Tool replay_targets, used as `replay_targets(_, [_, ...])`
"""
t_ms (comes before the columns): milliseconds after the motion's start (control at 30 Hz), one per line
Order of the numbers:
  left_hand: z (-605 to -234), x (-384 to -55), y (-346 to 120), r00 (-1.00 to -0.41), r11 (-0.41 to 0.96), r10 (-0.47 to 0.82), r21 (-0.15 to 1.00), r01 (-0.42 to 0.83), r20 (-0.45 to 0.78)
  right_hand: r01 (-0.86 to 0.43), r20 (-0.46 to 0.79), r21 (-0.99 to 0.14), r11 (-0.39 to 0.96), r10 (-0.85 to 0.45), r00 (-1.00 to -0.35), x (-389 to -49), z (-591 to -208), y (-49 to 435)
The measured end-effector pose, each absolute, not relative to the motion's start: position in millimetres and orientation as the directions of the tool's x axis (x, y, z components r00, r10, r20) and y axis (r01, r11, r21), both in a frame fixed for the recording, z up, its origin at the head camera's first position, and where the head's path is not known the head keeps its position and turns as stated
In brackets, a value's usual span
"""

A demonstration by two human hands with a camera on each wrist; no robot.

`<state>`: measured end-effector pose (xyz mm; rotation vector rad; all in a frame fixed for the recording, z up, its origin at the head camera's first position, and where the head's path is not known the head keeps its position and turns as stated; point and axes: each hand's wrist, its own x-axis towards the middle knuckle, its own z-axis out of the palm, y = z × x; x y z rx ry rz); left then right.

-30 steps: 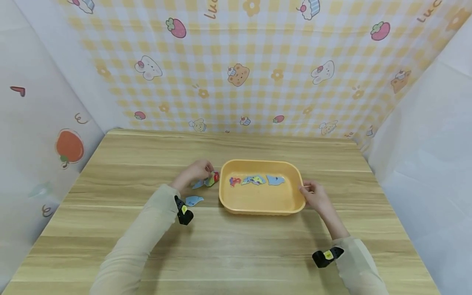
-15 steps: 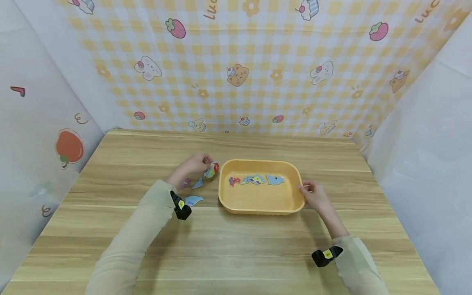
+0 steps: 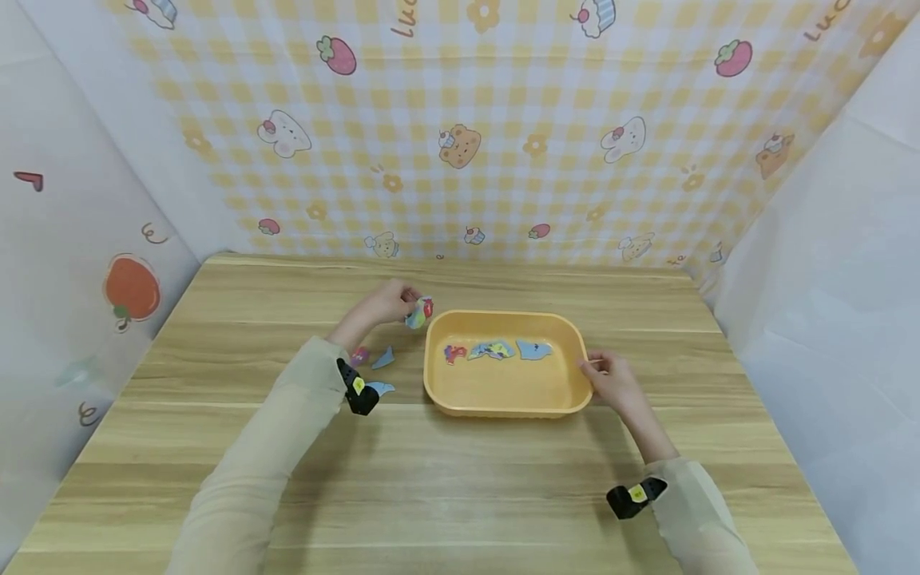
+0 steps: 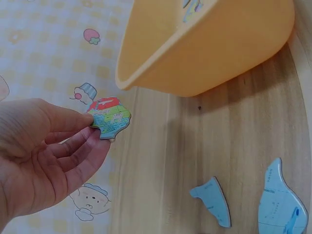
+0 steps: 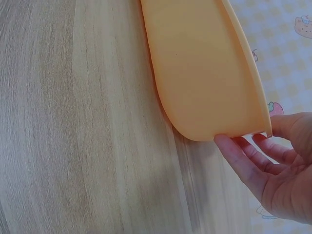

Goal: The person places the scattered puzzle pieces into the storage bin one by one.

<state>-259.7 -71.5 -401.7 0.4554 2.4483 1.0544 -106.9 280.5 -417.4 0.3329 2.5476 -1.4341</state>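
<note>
The left hand (image 4: 53, 151) pinches a multicoloured piece (image 4: 112, 119) by 1 edge, thumb above and fingers beneath. That piece is outside the tray (image 3: 503, 391), just off its far left corner and not touching it. The right hand (image 3: 609, 377) grips the tray's right end, thumb at the rim, fingers against the wall. Inside the tray, 3 pieces lie in a row: a red piece (image 3: 454, 354), a patterned piece (image 3: 492, 350) and a blue piece (image 3: 534, 350). On the table (image 3: 460, 495), left of the tray, lie a pink piece (image 3: 359, 356) and 2 blue pieces (image 4: 214, 201).

Risks, as judged:
1. Pinched by a narrow margin, the multicoloured piece could slip and drop left of the tray.
2. Carried in low, it could strike the tray's left rim and twist loose.
3. A lift or tug by the right hand could tilt the tray and slide its 3 pieces together.
4. The left sleeve (image 3: 316, 383), close over the loose pieces left of the tray, could drag them.

Whether the tray sits fully flat cannot be told.
</note>
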Motion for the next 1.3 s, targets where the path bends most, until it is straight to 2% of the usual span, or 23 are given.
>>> replay_targets(33, [-387.8,-251.7,-66.2,-0.859,0.696,0.422,0.711,0.102,-0.290,0.295,-0.285,-0.814,0.501,0.099,-0.953,-106.8,-417.1,280.4])
replay_targets(167, [-372.7,-244.0,-58.5,-0.869,0.703,0.415,0.701,0.118,-0.269,0.308,-0.298,-0.814,0.492,0.101,-0.949,-106.7,-416.7,280.2])
replay_targets(500, [-363.9,-247.7,-36.8,-0.865,0.706,0.440,0.688,0.167,-0.242,0.309,-0.300,-0.819,0.484,0.099,-0.949,-107.0,-418.7,281.0])
replay_targets(1000, [-362.1,-249.1,1.3,-0.823,0.666,0.525,0.706,0.242,-0.214,0.298,-0.287,-0.823,0.483,0.099,-0.953,-107.3,-418.2,280.7])
replay_targets(1300, [-367.2,-247.4,31.1,-0.778,0.652,0.595,0.689,0.317,-0.204,0.297,-0.284,-0.826,0.478,0.101,-0.953,-107.9,-419.0,281.8])
